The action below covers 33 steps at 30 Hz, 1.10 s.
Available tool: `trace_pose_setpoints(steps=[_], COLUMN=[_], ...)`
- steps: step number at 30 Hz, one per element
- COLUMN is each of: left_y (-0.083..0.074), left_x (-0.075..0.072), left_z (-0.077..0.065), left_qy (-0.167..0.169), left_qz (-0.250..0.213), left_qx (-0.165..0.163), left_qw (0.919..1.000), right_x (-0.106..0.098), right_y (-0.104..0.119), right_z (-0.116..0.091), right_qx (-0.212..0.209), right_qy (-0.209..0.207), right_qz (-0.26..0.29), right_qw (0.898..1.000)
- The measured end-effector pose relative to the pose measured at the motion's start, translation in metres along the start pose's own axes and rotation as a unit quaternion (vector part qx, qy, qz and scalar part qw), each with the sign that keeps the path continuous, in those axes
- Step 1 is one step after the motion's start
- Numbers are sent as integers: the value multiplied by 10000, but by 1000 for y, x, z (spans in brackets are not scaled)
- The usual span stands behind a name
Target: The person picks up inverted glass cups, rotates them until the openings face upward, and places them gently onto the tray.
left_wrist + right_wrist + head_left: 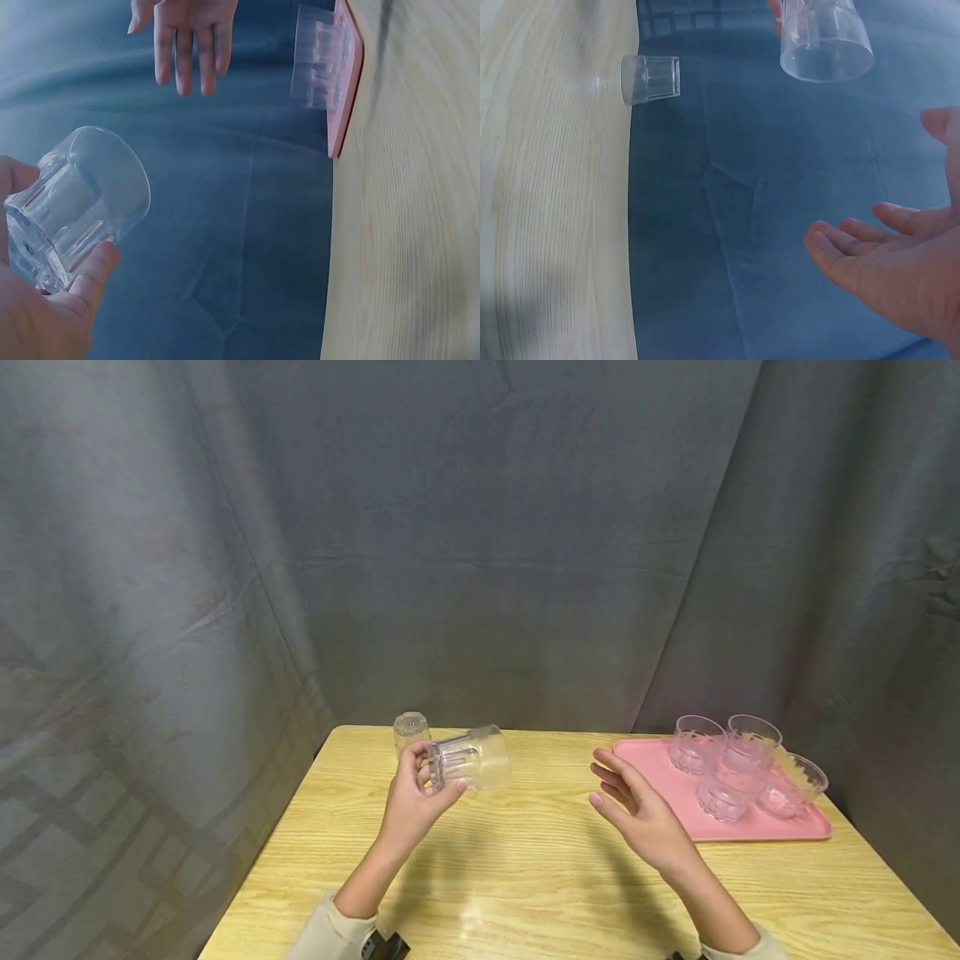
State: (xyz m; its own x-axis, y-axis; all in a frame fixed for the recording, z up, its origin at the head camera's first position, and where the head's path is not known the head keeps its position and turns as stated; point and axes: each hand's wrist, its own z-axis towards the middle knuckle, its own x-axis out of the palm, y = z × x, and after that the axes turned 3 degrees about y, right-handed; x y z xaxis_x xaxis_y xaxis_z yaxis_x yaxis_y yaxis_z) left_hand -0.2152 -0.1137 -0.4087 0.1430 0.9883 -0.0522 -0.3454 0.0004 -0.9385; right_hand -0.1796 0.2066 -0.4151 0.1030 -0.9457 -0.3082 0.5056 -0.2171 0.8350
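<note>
My left hand [414, 800] grips a clear faceted glass [471, 758] near its base, thumb on one side and fingers on the other. The glass lies tilted on its side above the table, its mouth facing right toward my other hand; the left wrist view also shows this glass [90, 199]. My right hand [637, 814] hovers over the table with nothing in it, fingers loosely extended and thumb apart. In the right wrist view that hand [900, 262] is below and beside the mouth of the held glass [826, 45].
Behind my left hand another clear glass [411, 731] stands upside down on the wooden table [517, 877]. On the right, a pink tray [660, 768] carries several clear glasses, two of them stacked [738, 768], and a glass bowl [791, 787]. Grey curtains [480, 543] surround the table.
</note>
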Motion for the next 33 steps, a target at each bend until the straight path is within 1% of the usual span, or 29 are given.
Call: trace_pose_setpoints(steps=[7,13,21,27,33], left_y=[-5,-6,-6,-5,-6], left_x=[8,14,27,37,44], left_z=[-1,-2,-6,-7,-8], left_qy=[164,324,471,613,764], left_qz=[-281,-466,-729,-760,-802], left_qx=[69,101,169,189,190], left_qw=[9994,9983,9961,9950,9937], right_x=[5,10,17,23,27], right_y=[2,4,5,9,13], right_z=[3,4,6,8,9], right_qx=[165,167,59,-86,-246], right_qy=[123,211,339,429,538], right_qz=[39,86,222,371,395], right_qw=[9998,9996,9992,9984,9975])
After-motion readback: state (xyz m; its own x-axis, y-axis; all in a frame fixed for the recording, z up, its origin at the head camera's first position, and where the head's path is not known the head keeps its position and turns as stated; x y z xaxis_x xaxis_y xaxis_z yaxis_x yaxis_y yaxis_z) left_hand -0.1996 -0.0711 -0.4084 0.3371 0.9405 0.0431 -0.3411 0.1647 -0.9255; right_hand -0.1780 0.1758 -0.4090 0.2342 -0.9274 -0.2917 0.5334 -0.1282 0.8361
